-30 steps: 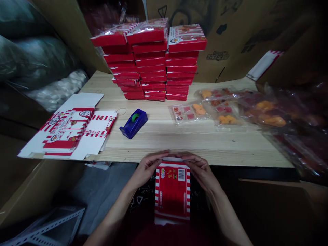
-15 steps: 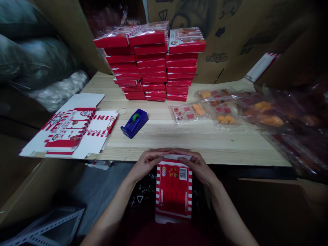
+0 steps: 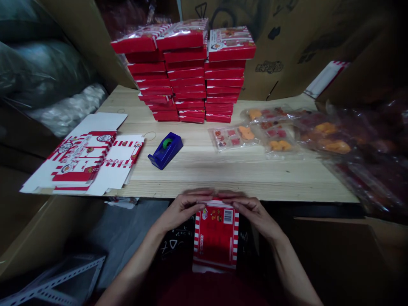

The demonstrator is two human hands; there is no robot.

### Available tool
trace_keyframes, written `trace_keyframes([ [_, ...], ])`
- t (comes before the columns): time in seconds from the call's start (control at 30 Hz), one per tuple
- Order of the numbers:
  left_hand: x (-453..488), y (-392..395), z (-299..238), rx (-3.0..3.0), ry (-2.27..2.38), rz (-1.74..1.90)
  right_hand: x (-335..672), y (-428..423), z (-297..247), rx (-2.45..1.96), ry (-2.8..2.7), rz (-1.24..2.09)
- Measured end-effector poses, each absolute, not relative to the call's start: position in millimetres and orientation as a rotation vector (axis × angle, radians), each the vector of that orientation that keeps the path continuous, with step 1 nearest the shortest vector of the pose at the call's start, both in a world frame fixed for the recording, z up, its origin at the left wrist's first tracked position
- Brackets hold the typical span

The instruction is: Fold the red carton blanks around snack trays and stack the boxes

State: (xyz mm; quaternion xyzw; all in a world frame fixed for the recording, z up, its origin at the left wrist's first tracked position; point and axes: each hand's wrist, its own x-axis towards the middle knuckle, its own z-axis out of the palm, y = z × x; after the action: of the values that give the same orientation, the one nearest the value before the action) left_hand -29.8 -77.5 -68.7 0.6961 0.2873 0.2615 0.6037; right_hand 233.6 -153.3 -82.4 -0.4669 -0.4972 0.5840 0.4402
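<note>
A red and white striped cardboard box (image 3: 216, 240) with a barcode lies against my body, below the table's front edge. My left hand (image 3: 188, 207) grips its far left corner, thumb on the printed face and fingers along the far edge. On the far right corner, my right hand (image 3: 250, 210) holds it the same way. The flap at that far end is partly hidden by my fingers. A blue tape dispenser (image 3: 166, 151) with a green roll stands on the table beyond my left hand.
Stacked red boxes (image 3: 191, 76) stand at the back of the wooden table (image 3: 197, 176). Flat printed cartons (image 3: 79, 159) lie at the left. Clear bags of toy food (image 3: 234, 138) spread to the right, with more heaped at the edge. Large cardboard (image 3: 267, 85) rises behind.
Both hands have shifted on the box's far end, and the white flap that stood up there now appears folded down. The view has tilted slightly.
</note>
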Motion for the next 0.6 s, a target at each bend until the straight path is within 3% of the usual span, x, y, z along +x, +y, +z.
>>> trace_keyframes([
  [0.6, -14, -62, -64, 1.408, 0.874, 0.518, 234, -128, -72, -1.192, -1.213, 1.586],
])
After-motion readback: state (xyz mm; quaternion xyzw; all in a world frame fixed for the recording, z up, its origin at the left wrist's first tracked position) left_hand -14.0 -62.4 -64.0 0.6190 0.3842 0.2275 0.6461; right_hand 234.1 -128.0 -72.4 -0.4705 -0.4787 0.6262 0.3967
